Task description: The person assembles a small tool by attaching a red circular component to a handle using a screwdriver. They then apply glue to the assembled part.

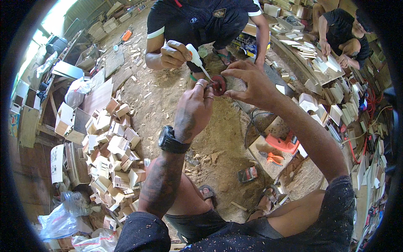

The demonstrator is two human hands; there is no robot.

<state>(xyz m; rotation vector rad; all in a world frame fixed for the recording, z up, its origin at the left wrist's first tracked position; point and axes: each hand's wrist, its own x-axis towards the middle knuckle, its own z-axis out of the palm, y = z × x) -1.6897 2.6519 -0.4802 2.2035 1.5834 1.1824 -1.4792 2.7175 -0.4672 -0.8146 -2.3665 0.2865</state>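
Between my two hands is a small dark-red ring-shaped piece point(221, 86), held up over the dirt floor. My left hand point(193, 110), with a ring and a black watch, pinches its left side. At its right edge, the thumb and curved forefinger of my right hand point(250, 85) close on the piece from below and above. A person crouching opposite holds a white squeeze bottle point(194, 55) with a long thin nozzle. The nozzle tip points down at the red piece; whether it touches cannot be made out.
Light wooden boxes point(112, 153) lie heaped on the left. A red power tool point(282, 142) and orange-handled pliers point(272, 158) rest on a board at right. Another person works at a low bench point(308, 63) with wooden pieces. Clear plastic bags point(63, 220) lie lower left.
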